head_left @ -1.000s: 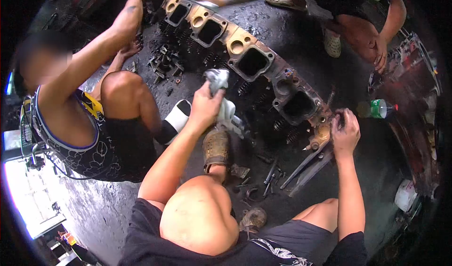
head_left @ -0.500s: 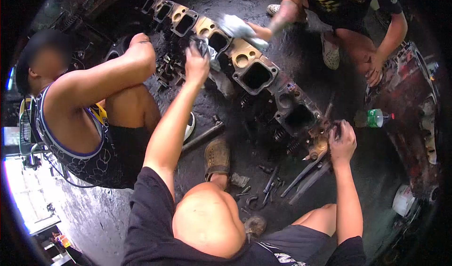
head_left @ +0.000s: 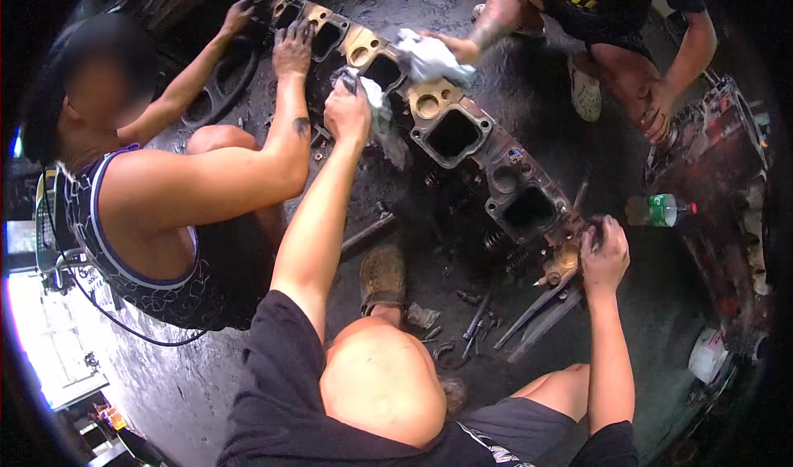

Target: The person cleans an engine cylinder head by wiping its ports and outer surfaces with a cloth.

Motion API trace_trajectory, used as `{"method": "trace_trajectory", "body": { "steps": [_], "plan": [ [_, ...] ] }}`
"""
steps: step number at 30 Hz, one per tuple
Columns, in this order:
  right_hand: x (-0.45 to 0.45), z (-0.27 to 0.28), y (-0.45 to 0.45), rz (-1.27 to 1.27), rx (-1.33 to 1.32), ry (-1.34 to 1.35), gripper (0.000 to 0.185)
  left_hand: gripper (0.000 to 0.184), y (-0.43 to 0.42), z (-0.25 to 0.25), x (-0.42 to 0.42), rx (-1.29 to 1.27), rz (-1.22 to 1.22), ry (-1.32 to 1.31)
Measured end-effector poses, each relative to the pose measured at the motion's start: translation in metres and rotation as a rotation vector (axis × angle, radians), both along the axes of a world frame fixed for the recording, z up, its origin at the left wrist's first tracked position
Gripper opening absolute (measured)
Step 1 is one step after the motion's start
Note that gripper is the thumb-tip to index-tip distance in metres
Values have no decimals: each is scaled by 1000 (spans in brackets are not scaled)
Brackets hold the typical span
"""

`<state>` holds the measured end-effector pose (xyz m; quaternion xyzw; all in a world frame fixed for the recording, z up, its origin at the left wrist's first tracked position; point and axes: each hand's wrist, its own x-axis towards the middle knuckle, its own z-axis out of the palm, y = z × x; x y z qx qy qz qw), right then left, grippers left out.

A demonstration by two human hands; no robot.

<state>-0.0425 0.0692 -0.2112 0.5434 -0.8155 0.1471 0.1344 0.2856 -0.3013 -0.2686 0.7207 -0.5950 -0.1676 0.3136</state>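
Metal engine part (head_left: 498, 146) lies slantwise over the floor (head_left: 190, 384), probably heavy, stiff, greasy, best held by its ends; hands apart, left hand (head_left: 347, 116) clutching a soft-looking cloth (head_left: 382, 112), right hand (head_left: 605, 256) at the near end (head_left: 564, 260), grip unclear.

Your dark, littered floor (head_left: 190, 393)
On your side of the long metal casting (head_left: 494, 147) lie a pipe (head_left: 368, 235), loose tools (head_left: 477, 319) and bars (head_left: 531, 316); to its right, a green-labelled bottle (head_left: 659, 210).
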Motion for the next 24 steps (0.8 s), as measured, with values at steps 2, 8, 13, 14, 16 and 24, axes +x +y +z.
{"method": "trace_trajectory", "body": {
  "steps": [2,8,13,14,16,24],
  "plan": [
    [-1,-2,1,12,-17,5,35,51,-15,-6,0,7,92,3],
    [8,8,-3,-12,11,-17,33,51,-36,-45,8,-76,50,341],
    [0,2,-3,-11,17,-53,35,53,-24,-24,12,124,-19,458],
    [0,2,-4,-18,18,-54,36,54,-21,-22,13,135,-22,445],
    [1,1,0,-14,19,-43,37,55,-43,-47,19,119,17,536],
    [-1,2,-1,-53,59,-100,37,69,30,-37,13,320,-128,792]
  ]
}}
